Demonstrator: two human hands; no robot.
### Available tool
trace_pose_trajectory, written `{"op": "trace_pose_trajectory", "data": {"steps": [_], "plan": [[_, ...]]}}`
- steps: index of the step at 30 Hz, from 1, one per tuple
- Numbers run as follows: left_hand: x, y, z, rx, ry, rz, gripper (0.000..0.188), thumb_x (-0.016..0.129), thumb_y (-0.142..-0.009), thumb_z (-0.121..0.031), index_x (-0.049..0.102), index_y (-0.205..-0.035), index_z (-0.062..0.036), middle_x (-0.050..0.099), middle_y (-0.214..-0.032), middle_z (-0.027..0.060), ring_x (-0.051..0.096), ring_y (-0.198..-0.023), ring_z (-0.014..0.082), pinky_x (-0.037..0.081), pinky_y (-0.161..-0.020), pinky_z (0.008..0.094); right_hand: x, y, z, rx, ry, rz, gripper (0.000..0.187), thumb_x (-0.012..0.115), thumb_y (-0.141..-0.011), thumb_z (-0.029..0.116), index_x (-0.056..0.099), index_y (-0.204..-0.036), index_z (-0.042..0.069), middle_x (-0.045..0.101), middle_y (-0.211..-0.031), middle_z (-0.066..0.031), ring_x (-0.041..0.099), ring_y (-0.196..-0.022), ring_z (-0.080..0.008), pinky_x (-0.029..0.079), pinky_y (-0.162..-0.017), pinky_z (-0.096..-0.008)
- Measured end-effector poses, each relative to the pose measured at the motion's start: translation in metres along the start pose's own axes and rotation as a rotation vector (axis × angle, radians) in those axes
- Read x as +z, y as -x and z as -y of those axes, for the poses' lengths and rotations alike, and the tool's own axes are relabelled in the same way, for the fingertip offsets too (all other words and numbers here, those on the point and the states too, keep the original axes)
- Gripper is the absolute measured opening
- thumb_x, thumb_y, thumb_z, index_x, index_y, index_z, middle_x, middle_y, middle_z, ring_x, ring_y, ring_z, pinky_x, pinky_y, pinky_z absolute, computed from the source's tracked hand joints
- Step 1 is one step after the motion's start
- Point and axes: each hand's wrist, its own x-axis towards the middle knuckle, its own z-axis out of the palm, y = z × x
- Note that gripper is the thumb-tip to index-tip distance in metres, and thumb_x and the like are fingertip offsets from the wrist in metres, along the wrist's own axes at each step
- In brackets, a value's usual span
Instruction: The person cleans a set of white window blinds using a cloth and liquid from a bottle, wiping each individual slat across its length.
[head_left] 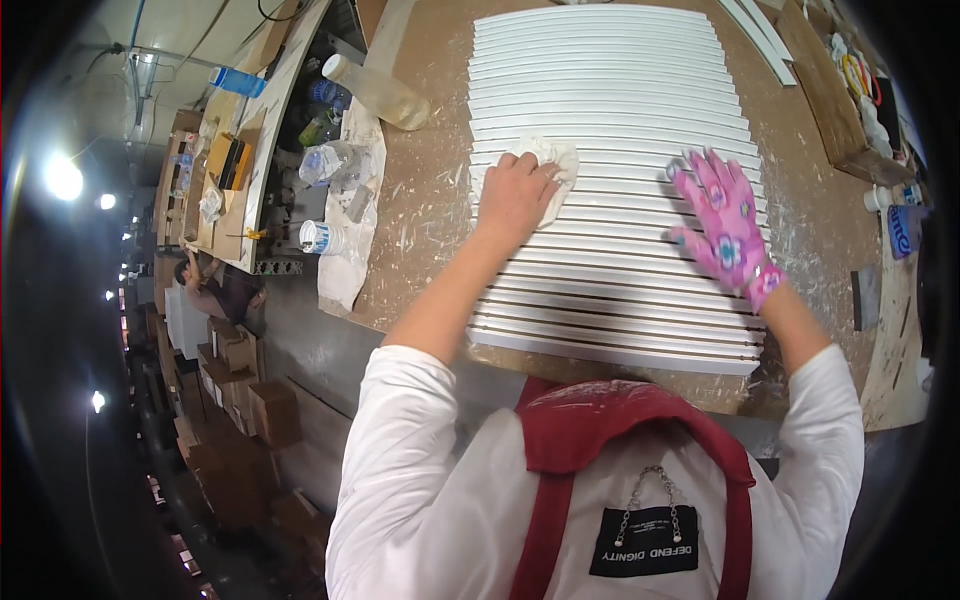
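White slats point(605, 110) lie side by side in a long row across the worktable. My bare left hand point(517, 198) presses a crumpled white cloth point(564, 168) onto them, left of the middle, with its fingers curled over the cloth. My right hand point(722, 222), in a pink flowered glove, is over the right part of the slats. Its fingers are stretched out and apart, slightly smeared by motion, and nothing shows in them.
A large cloudy bottle point(385, 95) lies on the table point(420, 180) at the left, near a clear plastic bottle point(328, 162) and a white tub point(315, 237). At the right are a wooden box point(835, 110), a dark block point(865, 298) and a blue package point(903, 230). Another person point(225, 288) is far left.
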Motion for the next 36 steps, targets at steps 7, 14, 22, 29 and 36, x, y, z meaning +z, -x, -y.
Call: {"op": "trace_pose_trajectory", "data": {"steps": [7, 14, 22, 29, 36], "plan": [[-0.023, 0.008, 0.05, 0.002, -0.052, 0.111, 0.018, 0.063, -0.084, -0.021, 0.071, -0.1, -0.0162, 0.061, -0.088, 0.0058, 0.058, -0.086, 0.0272, 0.05, -0.074, 0.0403, 0.024, -0.012, -0.016, -0.02, 0.047, 0.042, 0.057, 0.055, -0.091, 0.044, 0.047, -0.138, 0.014, 0.04, -0.147, -0.0162, 0.03, -0.14, -0.0365, 0.019, -0.115, -0.0524], [-0.078, -0.023, 0.107, -0.393, -0.06, 0.056, 0.024, 0.062, -0.086, -0.021, 0.072, -0.101, -0.0056, 0.068, -0.098, 0.0164, 0.062, -0.089, 0.0327, 0.049, -0.08, 0.0437, 0.025, -0.014, -0.017, -0.005, 0.033, 0.065, 0.057, 0.056, -0.09, 0.044, 0.048, -0.138, 0.015, 0.039, -0.147, -0.0147, 0.029, -0.14, -0.0359, 0.019, -0.115, -0.052], [0.003, -0.041, 0.04, -0.002, -0.062, 0.068, 0.019, 0.062, -0.085, -0.019, 0.07, -0.099, -0.0102, 0.065, -0.093, 0.011, 0.059, -0.089, 0.0315, 0.046, -0.079, 0.0431, 0.019, -0.016, -0.012, -0.011, 0.044, 0.075, 0.059, 0.058, -0.089, 0.043, 0.047, -0.139, 0.014, 0.038, -0.148, -0.0149, 0.03, -0.139, -0.0367, 0.019, -0.116, -0.0527], [-0.023, 0.061, 0.203, -0.843, 0.268, -0.004, 0.032, 0.057, -0.091, -0.024, 0.063, -0.107, 0.0022, 0.066, -0.095, 0.0218, 0.062, -0.089, 0.0357, 0.047, -0.083, 0.0426, 0.021, -0.018, -0.01, -0.006, 0.058, 0.074, 0.061, 0.059, -0.087, 0.043, 0.047, -0.138, 0.014, 0.041, -0.145, -0.0162, 0.032, -0.138, -0.0364, 0.021, -0.114, -0.0533], [-0.027, 0.003, 0.134, -0.716, 0.439, 0.004, 0.031, 0.059, -0.091, -0.025, 0.064, -0.11, -0.0007, 0.066, -0.107, 0.0193, 0.063, -0.097, 0.0337, 0.047, -0.086, 0.0392, 0.02, -0.028, -0.026, -0.004, 0.052, -0.054, 0.057, 0.052, -0.093, 0.041, 0.044, -0.139, 0.009, 0.042, -0.144, -0.0181, 0.034, -0.136, -0.0384, 0.021, -0.113, -0.0539]]}}
